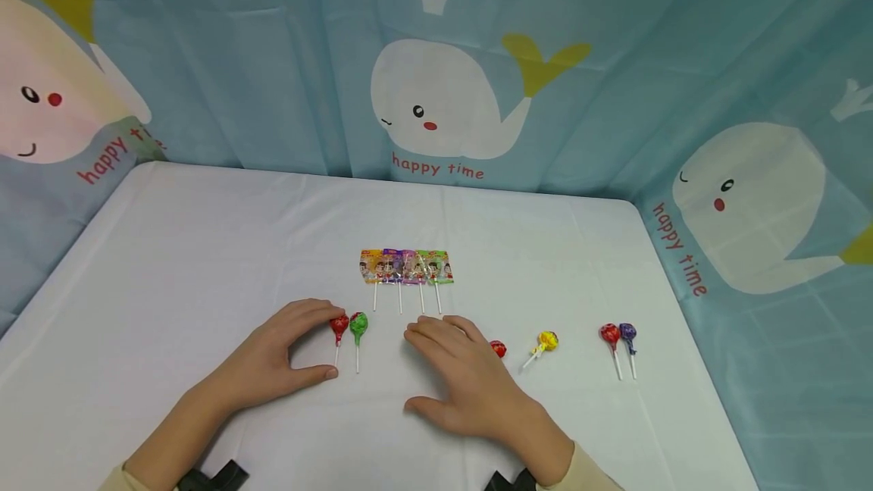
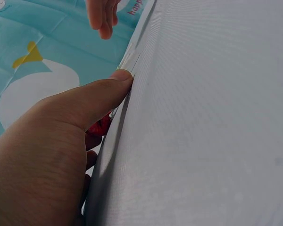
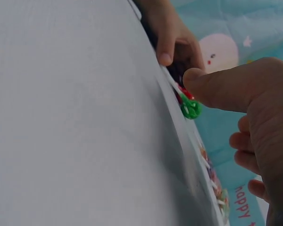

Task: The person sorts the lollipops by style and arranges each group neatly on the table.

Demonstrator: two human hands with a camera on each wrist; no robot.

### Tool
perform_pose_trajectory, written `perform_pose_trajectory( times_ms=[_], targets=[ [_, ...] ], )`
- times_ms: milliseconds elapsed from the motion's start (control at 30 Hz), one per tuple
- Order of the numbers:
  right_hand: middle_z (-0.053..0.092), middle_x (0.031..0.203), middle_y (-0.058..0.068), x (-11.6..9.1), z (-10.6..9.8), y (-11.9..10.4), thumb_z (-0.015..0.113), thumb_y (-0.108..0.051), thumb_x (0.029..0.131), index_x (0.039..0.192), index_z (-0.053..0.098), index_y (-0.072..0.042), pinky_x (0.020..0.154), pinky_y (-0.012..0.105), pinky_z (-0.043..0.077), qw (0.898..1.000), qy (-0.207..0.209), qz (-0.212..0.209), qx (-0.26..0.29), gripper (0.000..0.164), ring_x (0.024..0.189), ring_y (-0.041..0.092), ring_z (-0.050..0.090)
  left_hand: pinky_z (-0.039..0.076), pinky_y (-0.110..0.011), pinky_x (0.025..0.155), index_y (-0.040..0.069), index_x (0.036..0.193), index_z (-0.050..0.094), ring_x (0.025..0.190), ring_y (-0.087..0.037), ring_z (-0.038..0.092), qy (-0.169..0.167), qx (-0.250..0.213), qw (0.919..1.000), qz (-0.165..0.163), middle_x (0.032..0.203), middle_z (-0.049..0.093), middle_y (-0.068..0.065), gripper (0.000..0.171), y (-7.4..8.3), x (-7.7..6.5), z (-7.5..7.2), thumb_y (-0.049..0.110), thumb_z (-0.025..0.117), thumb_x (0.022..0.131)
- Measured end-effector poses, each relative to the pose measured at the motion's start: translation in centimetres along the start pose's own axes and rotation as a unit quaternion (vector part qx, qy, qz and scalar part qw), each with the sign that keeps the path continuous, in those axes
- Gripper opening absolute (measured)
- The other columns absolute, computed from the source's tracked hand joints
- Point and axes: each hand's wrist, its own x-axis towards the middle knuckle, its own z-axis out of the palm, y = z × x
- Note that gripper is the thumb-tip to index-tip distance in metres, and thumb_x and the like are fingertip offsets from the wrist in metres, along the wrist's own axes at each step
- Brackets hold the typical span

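In the head view my left hand (image 1: 286, 354) lies over the table, its fingertips right at the head of a red lollipop (image 1: 339, 324) and its thumb apart, near the stick's lower end. A green lollipop (image 1: 358, 324) lies just right of the red one, stick pointing toward me. My right hand (image 1: 470, 385) is farther right, palm down with relaxed fingers and thumb spread, holding nothing. Partly hidden behind it is another red lollipop (image 1: 499, 348). In the right wrist view the green lollipop (image 3: 191, 109) shows beyond my right thumb (image 3: 221, 89).
Several flat lollipops in printed wrappers (image 1: 406, 267) form a row ahead of the hands. To the right lie a yellow lollipop (image 1: 548, 341) and a red lollipop (image 1: 610, 334) beside a purple one (image 1: 628, 333). A whale-print curtain (image 1: 286, 59) borders the white table (image 1: 204, 248).
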Motion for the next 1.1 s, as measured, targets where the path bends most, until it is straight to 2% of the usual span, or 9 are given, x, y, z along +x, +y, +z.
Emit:
perform_pose_trajectory(
  times_ms=[233,667,1100],
  targets=[
    [0.062,0.153,0.003,-1.1,-0.5,1.0,0.089,-0.054,0.085,0.152,0.061,-0.008,0.123,0.047,0.039,1.000,0.006,0.008,0.000,0.086,0.147,0.020,0.054,0.025,-0.007,0.118,0.023,0.151,0.064,0.141,-0.018,0.053,-0.003,-0.004,1.0000,-0.003,0.150,0.061,0.009,0.080,0.1,0.0,0.0,0.037,0.100,0.081],
    [0.062,0.153,0.004,-2.8,-2.2,2.5,0.089,-0.052,0.085,0.152,0.061,-0.007,0.122,0.049,0.040,1.000,-0.015,0.023,0.013,0.086,0.147,0.020,0.054,0.026,-0.009,0.119,0.023,0.152,0.064,0.141,-0.019,0.052,-0.002,-0.010,1.0000,-0.001,0.150,0.061,0.009,0.081,0.2,0.2,-0.1,0.036,0.100,0.081],
    [0.060,0.156,0.004,-4.7,-3.5,4.0,0.086,-0.060,0.086,0.153,0.061,-0.008,0.123,0.048,0.038,0.999,-0.035,0.023,0.005,0.088,0.147,0.023,0.054,0.026,-0.009,0.119,0.023,0.151,0.064,0.141,-0.019,0.053,0.001,-0.012,0.9999,0.000,0.150,0.061,0.008,0.081,0.2,0.1,-0.1,0.035,0.101,0.080]
  ],
)
